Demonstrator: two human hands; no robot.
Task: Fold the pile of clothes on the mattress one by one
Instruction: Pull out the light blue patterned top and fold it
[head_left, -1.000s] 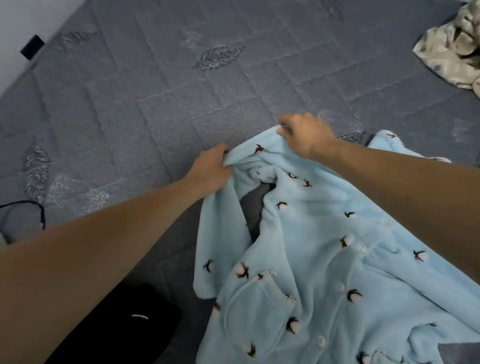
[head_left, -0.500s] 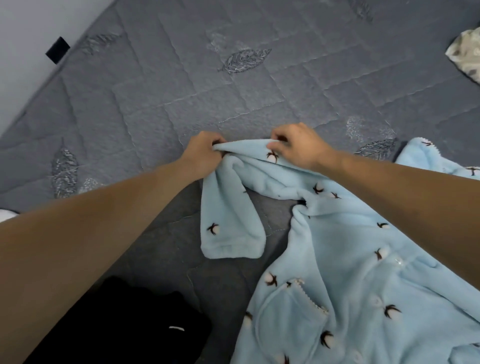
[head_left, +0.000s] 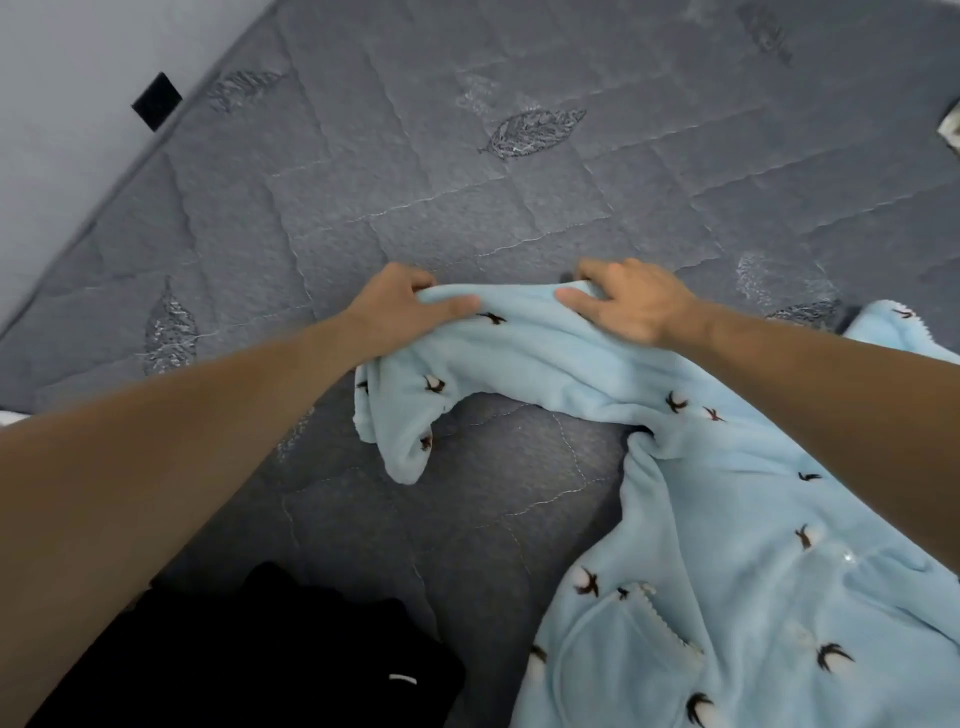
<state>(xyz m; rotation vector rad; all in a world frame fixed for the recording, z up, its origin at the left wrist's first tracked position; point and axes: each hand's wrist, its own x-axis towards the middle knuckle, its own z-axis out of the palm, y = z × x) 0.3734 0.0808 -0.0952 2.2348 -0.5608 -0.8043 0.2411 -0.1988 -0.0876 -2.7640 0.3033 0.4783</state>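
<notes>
Fleece pajama top (head_left: 727, 519) lies on mattress (head_left: 467, 208), sleeve stretched between hands. Left hand (head_left: 400, 312) pinches sleeve end; right hand (head_left: 634, 304) pinches sleeve further along. Risk: limp cuff droops and bunches, slack body drags, fold sets crooked. Black garment (head_left: 291, 660) nearby could snag.

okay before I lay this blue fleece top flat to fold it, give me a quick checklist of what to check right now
1. Left hand grips the blue fleece top at its upper edge: ok.
2. Right hand pinches the same edge: ok.
3. Edge between the hands pulled straight: ok, nearly taut.
4. Sleeve spread out: not ok, it hangs bunched under the left hand.
5. Bare mattress ahead to lay it on: ok.
6. Black garment apart from the top: ok.
7. Buttons fastened: cannot tell.
</notes>
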